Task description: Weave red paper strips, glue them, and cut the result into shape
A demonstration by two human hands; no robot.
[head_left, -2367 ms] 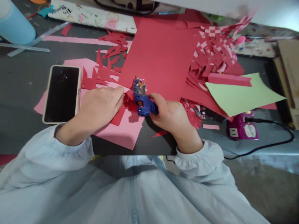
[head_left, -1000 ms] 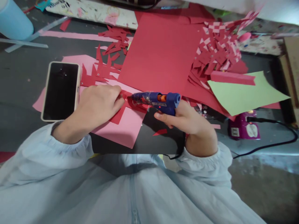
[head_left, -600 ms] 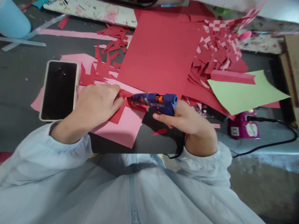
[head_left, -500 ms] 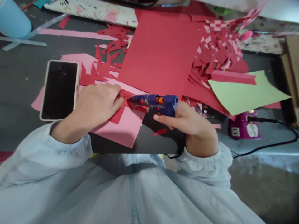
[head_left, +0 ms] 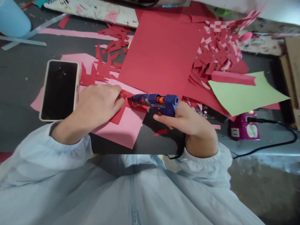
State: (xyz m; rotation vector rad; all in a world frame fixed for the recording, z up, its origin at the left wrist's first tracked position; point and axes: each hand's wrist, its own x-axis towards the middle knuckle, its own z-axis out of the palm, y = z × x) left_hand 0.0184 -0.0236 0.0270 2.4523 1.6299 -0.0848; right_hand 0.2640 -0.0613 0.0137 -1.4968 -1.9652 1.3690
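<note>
My right hand [head_left: 187, 120] grips a blue glue gun [head_left: 156, 101] that lies nearly level, its nozzle pointing left. The nozzle meets a small red paper piece [head_left: 126, 100] on a pink sheet [head_left: 124, 128]. My left hand [head_left: 98, 103] is curled, its fingertips pinching and pressing that red piece against the pink sheet. Both sleeves are pale blue.
A phone [head_left: 60, 89] lies face up left of my left hand. A large red sheet [head_left: 159, 53], a woven red-and-pink paper piece [head_left: 217, 47], red scraps [head_left: 114, 37] and a green sheet [head_left: 243, 93] lie beyond. A purple power socket [head_left: 243, 131] with black cable sits right.
My right hand turned the glue gun from pointing away to lying level, nozzle to the left against the red piece. In the last second almost nothing moved.
</note>
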